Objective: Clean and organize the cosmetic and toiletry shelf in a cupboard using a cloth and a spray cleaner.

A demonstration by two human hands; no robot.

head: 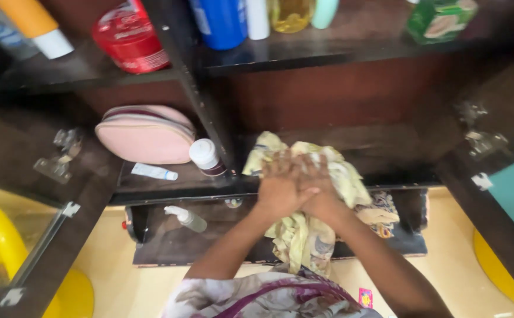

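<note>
In the head view, mid-frame, the left hand (279,189) and right hand (321,191) press flat, fingers spread, on the pale yellow cloth (304,235) spilling off the dark shelf (386,171); gathering its hanging folds first seems wise.

Red tub (129,36) upper shelf, green carton (440,19) top right
</note>
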